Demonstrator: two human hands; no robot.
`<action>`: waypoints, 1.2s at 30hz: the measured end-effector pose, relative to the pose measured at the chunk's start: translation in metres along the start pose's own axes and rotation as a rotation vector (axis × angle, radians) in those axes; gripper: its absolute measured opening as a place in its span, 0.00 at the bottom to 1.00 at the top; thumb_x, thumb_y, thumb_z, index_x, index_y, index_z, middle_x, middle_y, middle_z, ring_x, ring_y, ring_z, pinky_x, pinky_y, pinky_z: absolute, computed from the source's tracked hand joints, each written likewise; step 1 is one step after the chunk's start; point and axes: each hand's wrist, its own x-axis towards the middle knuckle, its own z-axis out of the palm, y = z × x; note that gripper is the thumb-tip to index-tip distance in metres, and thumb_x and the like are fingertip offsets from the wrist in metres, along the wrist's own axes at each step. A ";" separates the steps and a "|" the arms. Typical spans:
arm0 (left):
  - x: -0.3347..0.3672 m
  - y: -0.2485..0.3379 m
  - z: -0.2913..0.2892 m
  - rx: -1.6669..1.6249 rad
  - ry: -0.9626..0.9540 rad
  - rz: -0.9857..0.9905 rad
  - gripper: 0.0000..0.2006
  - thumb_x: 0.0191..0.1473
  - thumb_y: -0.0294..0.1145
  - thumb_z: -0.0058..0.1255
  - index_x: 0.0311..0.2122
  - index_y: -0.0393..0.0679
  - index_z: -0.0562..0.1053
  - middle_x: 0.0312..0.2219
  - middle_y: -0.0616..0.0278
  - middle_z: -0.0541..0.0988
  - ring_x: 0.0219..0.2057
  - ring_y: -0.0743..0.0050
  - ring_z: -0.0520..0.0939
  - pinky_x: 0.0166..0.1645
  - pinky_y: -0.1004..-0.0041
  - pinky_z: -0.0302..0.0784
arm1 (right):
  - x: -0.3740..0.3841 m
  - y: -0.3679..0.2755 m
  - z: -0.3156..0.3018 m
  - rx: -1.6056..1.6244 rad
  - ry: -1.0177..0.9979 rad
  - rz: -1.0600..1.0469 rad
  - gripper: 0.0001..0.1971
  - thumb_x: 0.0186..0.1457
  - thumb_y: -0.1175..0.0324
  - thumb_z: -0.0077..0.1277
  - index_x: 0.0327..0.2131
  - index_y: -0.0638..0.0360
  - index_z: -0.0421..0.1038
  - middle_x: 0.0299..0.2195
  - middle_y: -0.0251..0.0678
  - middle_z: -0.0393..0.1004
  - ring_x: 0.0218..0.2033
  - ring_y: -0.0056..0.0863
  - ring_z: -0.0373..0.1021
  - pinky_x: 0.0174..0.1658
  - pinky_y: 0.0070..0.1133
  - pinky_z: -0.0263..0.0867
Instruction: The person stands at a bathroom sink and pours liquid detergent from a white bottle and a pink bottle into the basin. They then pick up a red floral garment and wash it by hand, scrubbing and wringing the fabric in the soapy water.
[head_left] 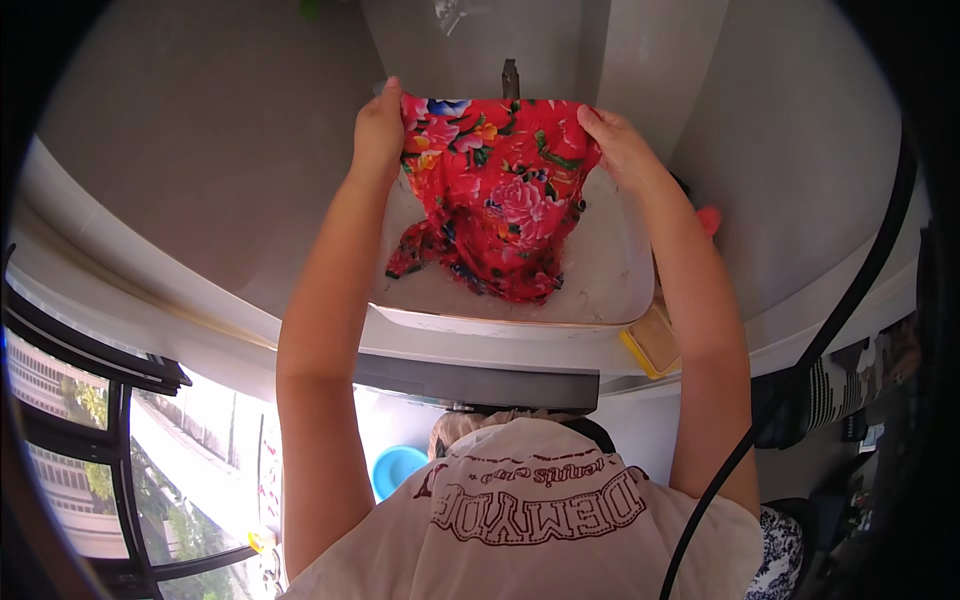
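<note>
A red cloth with a bright flower print (pixel 510 190) hangs stretched between my two hands over a white sink basin (pixel 615 280). My left hand (pixel 378 135) is closed on its upper left corner, thumb pointing up. At the upper right corner my right hand (pixel 622 145) pinches the edge between thumb and fingers. The top edge is pulled nearly straight. Lower down, the cloth bunches into dark, wet-looking folds that rest in the basin, with one end trailing to the left. What kind of cloth article it is, I cannot tell.
A dark faucet (pixel 510 78) stands behind the cloth at the back of the basin. By my right forearm, a yellow-edged tan block (pixel 652 340) sits on the counter rim. A black cable (pixel 800 370) crosses the right side. Below the counter is a blue round basin (pixel 398 470).
</note>
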 end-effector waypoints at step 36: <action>-0.073 -0.228 0.056 1.629 -1.050 0.104 0.49 0.41 0.66 0.49 0.64 0.59 0.42 0.64 0.59 0.41 0.64 0.52 0.42 0.60 0.39 0.37 | -0.001 0.205 -0.008 -1.692 -0.376 0.084 0.35 0.49 0.43 0.47 0.58 0.47 0.55 0.58 0.40 0.55 0.57 0.37 0.54 0.57 0.34 0.52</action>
